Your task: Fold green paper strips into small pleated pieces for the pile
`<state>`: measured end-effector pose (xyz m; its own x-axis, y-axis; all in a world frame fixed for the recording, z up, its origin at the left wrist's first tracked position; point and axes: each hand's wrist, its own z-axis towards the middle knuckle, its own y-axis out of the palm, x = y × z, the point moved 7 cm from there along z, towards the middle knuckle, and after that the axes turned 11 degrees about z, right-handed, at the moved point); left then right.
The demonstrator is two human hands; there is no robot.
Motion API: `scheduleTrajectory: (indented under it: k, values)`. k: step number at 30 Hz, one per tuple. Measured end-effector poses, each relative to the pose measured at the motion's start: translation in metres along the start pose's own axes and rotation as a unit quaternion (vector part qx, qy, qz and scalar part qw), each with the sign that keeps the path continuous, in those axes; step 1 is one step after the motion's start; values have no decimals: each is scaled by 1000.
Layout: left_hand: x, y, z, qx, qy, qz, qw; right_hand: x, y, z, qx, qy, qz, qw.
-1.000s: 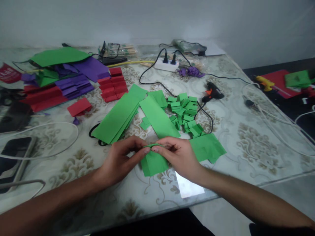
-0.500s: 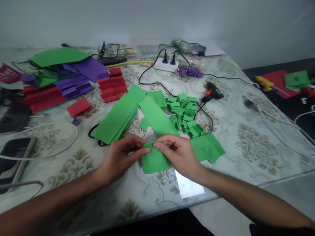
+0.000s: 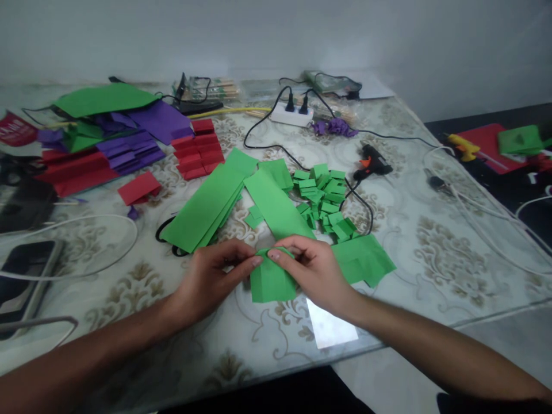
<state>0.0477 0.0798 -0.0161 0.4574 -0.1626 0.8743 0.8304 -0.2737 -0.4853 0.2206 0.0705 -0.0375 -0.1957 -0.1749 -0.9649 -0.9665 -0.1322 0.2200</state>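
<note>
One paper [image 3: 272,284], pinched by left hand [image 3: 207,277] and right hand [image 3: 318,273], appears part-folded; beyond them, small pieces [image 3: 319,194] look folded, strips [image 3: 206,206] unfolded.

Easiest lane's the right side of the desk [image 3: 403,207], between the black glue gun [image 3: 374,162] and that dark plug [image 3: 437,182]. Past the left hand [image 3: 211,276] you hit stacked green strips [image 3: 207,204]; past the right hand [image 3: 319,273], a heap of folded bits [image 3: 321,192], then black cord [image 3: 269,146].

Wall [image 3: 241,34]: is looking dim, grey
White patch [image 3: 332,328]: is gleaming brightly
Dark-screened device [image 3: 26,259]: is blurring near the edge
</note>
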Motion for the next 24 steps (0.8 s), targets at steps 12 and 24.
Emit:
scheduleTrajectory:
  k: [12, 24]
  values:
    - [1, 0, 1, -17, -26, -48, 998, -4, 4, 0, -22, 11, 21, 999]
    - [3, 0, -1, -17, 5, -30, 999, -1, 6, -4, -32, -8, -3, 999]
